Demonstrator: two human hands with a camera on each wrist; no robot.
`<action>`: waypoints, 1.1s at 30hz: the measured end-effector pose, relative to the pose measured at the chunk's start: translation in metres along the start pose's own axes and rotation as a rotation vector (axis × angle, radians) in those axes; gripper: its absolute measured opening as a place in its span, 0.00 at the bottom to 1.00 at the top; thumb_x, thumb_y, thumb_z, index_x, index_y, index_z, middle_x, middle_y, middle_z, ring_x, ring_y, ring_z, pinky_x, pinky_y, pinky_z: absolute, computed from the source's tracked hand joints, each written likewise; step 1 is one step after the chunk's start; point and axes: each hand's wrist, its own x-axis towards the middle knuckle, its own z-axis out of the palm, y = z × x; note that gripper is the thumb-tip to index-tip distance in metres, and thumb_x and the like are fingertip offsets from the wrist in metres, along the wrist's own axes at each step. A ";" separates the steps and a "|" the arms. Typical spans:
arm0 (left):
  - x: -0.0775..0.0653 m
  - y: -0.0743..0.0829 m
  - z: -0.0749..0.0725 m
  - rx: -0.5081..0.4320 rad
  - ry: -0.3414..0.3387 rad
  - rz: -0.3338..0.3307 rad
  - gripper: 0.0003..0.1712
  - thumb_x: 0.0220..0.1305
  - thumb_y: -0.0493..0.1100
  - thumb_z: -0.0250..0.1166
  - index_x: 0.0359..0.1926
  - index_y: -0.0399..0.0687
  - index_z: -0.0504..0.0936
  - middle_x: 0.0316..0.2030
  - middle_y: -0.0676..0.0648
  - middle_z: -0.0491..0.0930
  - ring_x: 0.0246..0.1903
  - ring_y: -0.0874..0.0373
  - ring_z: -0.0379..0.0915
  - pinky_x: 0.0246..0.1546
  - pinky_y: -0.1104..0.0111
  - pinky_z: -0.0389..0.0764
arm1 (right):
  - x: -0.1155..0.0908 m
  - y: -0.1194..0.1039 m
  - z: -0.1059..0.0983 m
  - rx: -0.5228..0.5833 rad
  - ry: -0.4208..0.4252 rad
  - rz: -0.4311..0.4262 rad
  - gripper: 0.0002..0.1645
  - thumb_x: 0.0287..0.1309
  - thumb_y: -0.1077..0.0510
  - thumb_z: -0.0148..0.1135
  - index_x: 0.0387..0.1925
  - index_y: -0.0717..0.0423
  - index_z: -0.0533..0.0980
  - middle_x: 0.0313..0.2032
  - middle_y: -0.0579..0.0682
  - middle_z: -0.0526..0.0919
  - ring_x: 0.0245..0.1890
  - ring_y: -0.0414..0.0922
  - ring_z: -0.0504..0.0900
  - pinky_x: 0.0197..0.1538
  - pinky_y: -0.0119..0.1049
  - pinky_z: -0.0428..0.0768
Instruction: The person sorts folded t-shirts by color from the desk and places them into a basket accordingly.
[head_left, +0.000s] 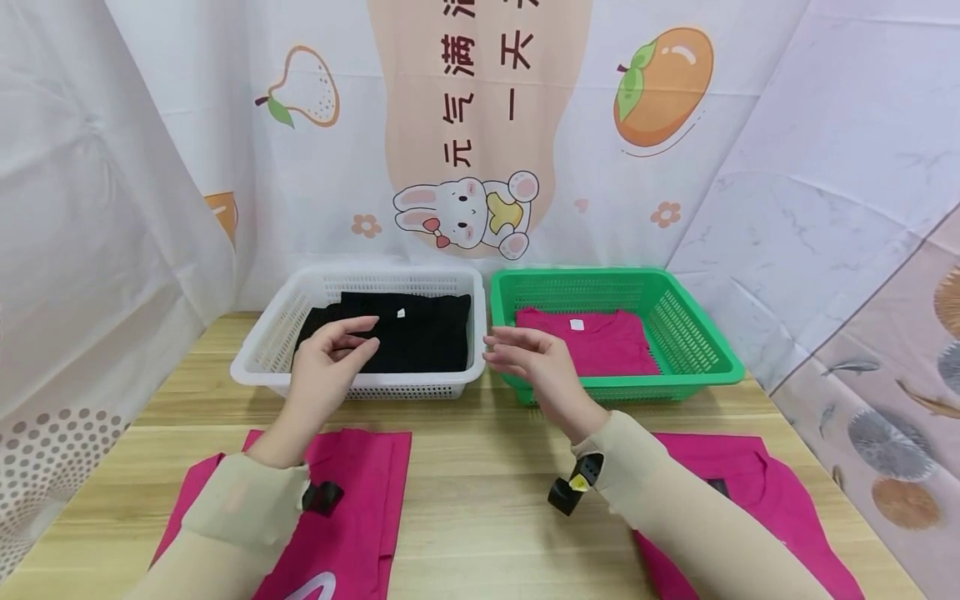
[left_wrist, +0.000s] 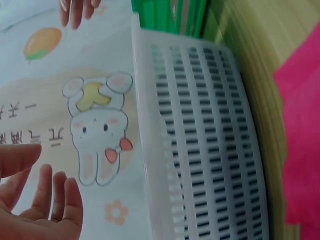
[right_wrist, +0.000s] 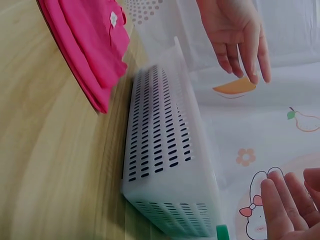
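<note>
My left hand [head_left: 326,362] hovers above the front of a white basket [head_left: 360,381], its fingers loosely bent and nothing held. Inside that basket lies folded black clothing [head_left: 420,337] with a small white tag. Over the left front of a green basket [head_left: 637,381] is my right hand [head_left: 536,367], also without anything in it, fingers relaxed and pointing left. A folded pink shirt [head_left: 611,346] with a white label lies in the green basket. In the right wrist view, the left hand [right_wrist: 237,35] hangs apart from the right hand [right_wrist: 290,210].
On the wooden table [head_left: 480,517], a folded pink garment [head_left: 360,492] lies at the left front, partly under my left forearm. Another pink shirt [head_left: 787,500] lies at the right front, partly covered by my right sleeve. A printed white cloth [head_left: 322,208] hangs behind the baskets.
</note>
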 end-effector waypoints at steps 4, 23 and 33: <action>-0.010 0.004 0.007 -0.051 -0.026 -0.013 0.16 0.65 0.36 0.65 0.54 0.40 0.83 0.39 0.75 0.78 0.39 0.73 0.75 0.40 0.83 0.77 | -0.011 0.001 -0.006 0.000 -0.019 -0.003 0.24 0.65 0.63 0.61 0.61 0.66 0.74 0.56 0.63 0.82 0.43 0.45 0.88 0.53 0.39 0.84; -0.054 0.014 0.064 -0.255 -0.121 -0.121 0.16 0.63 0.33 0.66 0.53 0.40 0.84 0.47 0.42 0.83 0.40 0.66 0.76 0.40 0.77 0.78 | -0.068 0.025 -0.036 0.024 0.005 -0.037 0.26 0.65 0.64 0.61 0.62 0.72 0.71 0.44 0.43 0.89 0.41 0.42 0.89 0.51 0.38 0.85; -0.079 0.018 0.093 -0.341 -0.185 -0.194 0.16 0.62 0.32 0.66 0.51 0.40 0.84 0.49 0.43 0.84 0.42 0.64 0.76 0.43 0.75 0.80 | -0.093 0.037 -0.050 0.048 0.031 -0.111 0.16 0.65 0.64 0.61 0.52 0.51 0.82 0.44 0.41 0.89 0.43 0.43 0.89 0.50 0.39 0.85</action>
